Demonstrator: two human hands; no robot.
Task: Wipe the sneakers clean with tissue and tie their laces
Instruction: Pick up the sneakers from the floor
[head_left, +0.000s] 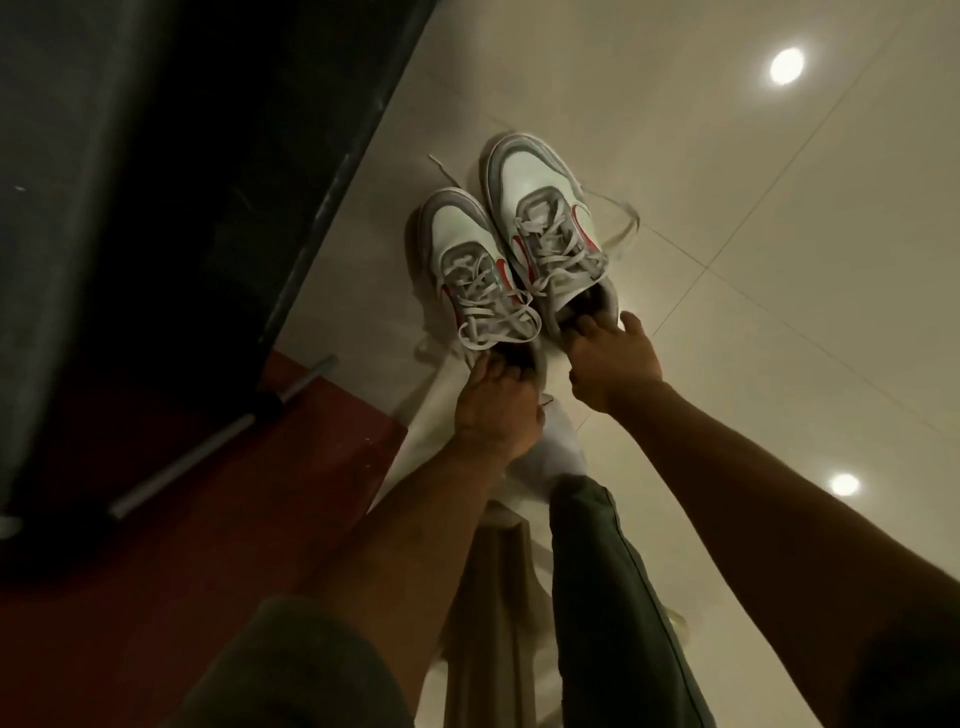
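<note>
**Head view: both hands at the heels of an unlaced pair**

Head view looks down on two white-and-grey sneakers standing side by side, touching, toes pointing away from the person, on a pale tiled floor (779, 270). The left sneaker (462, 260) sits a little nearer than the right sneaker (540, 208). Their laces (623, 228) are untied, with loose ends trailing onto the tiles on both sides.

The left hand (493, 410) has its fingers curled down into the heel opening of the left sneaker, gripping the collar. The right hand (613, 364) does the same on the right sneaker: fingers hooked inside the opening, thumb outside against the heel rim.

No tissue shows in either hand. Something white lies on the floor just behind the left hand, but whether it is tissue or cloth I cannot tell. A dark cabinet (156, 182) and a red mat (182, 519) lie to the left.

By my reading this is the positioning step, with wiping and tying both not yet done. The next move likely calls for freeing one hand to fetch tissue while the other steadies a shoe for wiping.
</note>
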